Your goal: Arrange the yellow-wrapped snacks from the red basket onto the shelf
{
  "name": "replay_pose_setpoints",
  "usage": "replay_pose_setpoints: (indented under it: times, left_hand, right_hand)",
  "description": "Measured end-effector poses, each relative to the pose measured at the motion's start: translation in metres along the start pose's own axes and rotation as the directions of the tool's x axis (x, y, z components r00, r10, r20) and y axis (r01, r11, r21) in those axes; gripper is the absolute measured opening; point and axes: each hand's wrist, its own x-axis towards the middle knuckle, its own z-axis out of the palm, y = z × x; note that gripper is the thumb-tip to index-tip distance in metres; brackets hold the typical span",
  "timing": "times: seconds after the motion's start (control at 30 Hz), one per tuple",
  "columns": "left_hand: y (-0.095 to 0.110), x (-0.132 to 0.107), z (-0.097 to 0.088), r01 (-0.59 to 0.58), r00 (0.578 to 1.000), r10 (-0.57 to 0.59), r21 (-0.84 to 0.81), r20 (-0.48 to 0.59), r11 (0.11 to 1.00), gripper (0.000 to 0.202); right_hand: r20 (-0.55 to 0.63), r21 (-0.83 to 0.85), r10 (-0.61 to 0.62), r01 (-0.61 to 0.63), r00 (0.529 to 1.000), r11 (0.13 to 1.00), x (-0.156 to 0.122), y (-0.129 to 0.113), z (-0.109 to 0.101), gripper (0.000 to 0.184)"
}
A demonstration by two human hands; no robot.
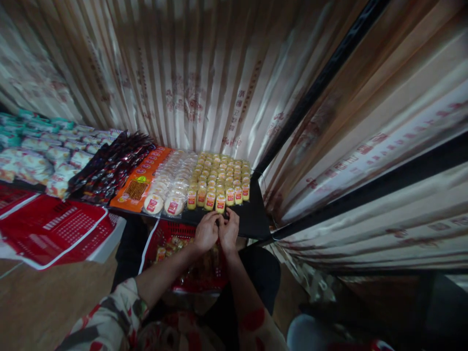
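My left hand (205,231) and my right hand (229,229) are pressed together at the front edge of a black shelf (256,217). Both have their fingers curled in a pinch around a small yellow packet (220,203) with a red label, the front one in rows of like packets (221,175). To their left lie rows of round white packets (171,183). Below my forearms sits a red basket (175,243) with several more small packets inside.
Orange snack packs (141,180) and dark red wrappers (109,165) lie further left, then pale bagged goods (44,161). A red and white board (54,229) rests at lower left. Striped curtains hang behind and to the right.
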Motion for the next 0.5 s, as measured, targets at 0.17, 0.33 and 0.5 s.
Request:
replay_pose_setpoints:
  times: [0.17, 0.33, 0.5]
  left_hand:
    - [-0.005, -0.013, -0.002, 0.016, 1.000, -0.016, -0.010, 0.000, 1.000, 0.035]
    - [-0.013, -0.031, -0.005, 0.014, 0.999, -0.012, -0.037, 0.039, 0.999, 0.031]
    - [-0.032, -0.051, 0.005, 0.111, 0.983, -0.109, -0.007, 0.148, 0.994, 0.029]
  right_hand:
    - [-0.044, 0.027, -0.003, 0.005, 0.999, 1.000, -0.024, -0.006, 0.001, 0.033]
    - [-0.065, 0.024, -0.028, 0.030, 0.997, 0.999, -0.052, -0.002, 0.005, 0.029]
    - [0.038, 0.004, 0.063, -0.063, 0.997, 0.998, -0.078, 0.020, 0.012, 0.029]
